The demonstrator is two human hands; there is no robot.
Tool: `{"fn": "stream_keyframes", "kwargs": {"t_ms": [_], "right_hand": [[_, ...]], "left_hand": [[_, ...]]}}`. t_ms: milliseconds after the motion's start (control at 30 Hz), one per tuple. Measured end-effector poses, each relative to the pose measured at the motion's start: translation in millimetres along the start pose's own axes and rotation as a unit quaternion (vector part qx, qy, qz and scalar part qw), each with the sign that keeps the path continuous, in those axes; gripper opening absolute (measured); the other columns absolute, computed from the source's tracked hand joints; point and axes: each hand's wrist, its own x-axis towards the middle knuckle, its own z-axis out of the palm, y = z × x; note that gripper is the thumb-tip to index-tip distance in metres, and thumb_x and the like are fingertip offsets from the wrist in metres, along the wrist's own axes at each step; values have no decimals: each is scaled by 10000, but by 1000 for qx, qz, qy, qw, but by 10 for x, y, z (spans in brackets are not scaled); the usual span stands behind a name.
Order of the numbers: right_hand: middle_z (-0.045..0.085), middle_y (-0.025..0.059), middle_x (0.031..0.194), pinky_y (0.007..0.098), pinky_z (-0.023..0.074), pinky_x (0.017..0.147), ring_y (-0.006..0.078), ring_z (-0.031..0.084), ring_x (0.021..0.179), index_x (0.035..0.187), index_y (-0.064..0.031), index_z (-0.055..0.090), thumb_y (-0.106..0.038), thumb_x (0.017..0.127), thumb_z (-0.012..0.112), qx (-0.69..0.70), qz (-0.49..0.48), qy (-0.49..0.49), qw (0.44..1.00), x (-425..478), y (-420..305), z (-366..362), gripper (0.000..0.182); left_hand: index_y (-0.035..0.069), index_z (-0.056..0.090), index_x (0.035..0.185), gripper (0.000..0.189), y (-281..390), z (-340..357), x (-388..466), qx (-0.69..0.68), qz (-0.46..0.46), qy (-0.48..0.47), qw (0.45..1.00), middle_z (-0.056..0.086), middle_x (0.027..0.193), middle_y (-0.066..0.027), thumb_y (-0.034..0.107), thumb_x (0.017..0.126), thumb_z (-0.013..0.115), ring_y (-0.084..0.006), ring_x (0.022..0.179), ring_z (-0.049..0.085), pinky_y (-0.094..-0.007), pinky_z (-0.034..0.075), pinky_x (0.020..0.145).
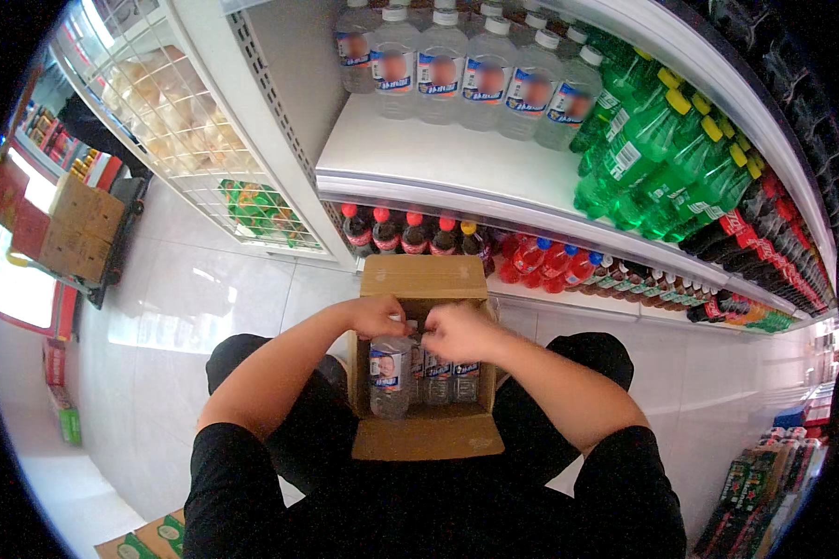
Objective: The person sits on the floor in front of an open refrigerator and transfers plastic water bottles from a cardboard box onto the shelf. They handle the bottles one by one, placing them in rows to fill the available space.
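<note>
My left hand (379, 316) grips the neck of a clear plastic bottle (390, 377) with a blue-and-white label. That bottle stands upright at the left of an open cardboard box (428, 439), which sits between my knees. Over the box, my right hand (458, 332) is blurred, with its fingers bent close to another bottle neck. Whether they hold it I cannot tell. Several more clear bottles (439, 377) of the same kind stand inside, their tops partly hidden by my right hand.
Ahead, a white shelf (419, 154) bears a row of clear bottles (439, 77) and green soda bottles (657, 154). Dark cola bottles (414, 236) and red drink bottles (549, 262) fill the lower shelf. At left stand a wire rack (203, 126) and a cart with cardboard boxes (84, 220).
</note>
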Motion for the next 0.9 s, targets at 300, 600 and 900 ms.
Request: {"fn": "stream_keyframes", "kwargs": {"t_ms": [300, 600, 900], "right_hand": [[578, 48, 1369, 469, 515, 978, 236, 569, 1214, 1452, -200, 465, -342, 962, 724, 300, 173, -317, 883, 398, 520, 1358, 573], [588, 45, 1334, 446, 537, 972, 220, 590, 1178, 1385, -148, 525, -314, 991, 690, 288, 167, -332, 883, 765, 1032, 1813, 458], [529, 127, 1407, 472, 540, 971, 287, 538, 1294, 1491, -60, 338, -322, 946, 729, 276, 124, -354, 885, 553, 574, 1449, 720]], "left_hand": [[-56, 702, 829, 474, 258, 45, 85, 190, -118, -58, 973, 697, 697, -213, 392, 953, 611, -316, 570, 701, -450, 566, 555], [-3, 762, 1053, 355, 274, 164, 258, 315, -133, -63, 938, 734, 1091, -238, 292, 928, 610, -381, 1037, 714, -477, 566, 898], [33, 774, 1084, 310, 349, 209, 170, 367, -147, -134, 909, 742, 1114, -207, 240, 885, 656, -364, 1054, 720, -483, 576, 898]]}}
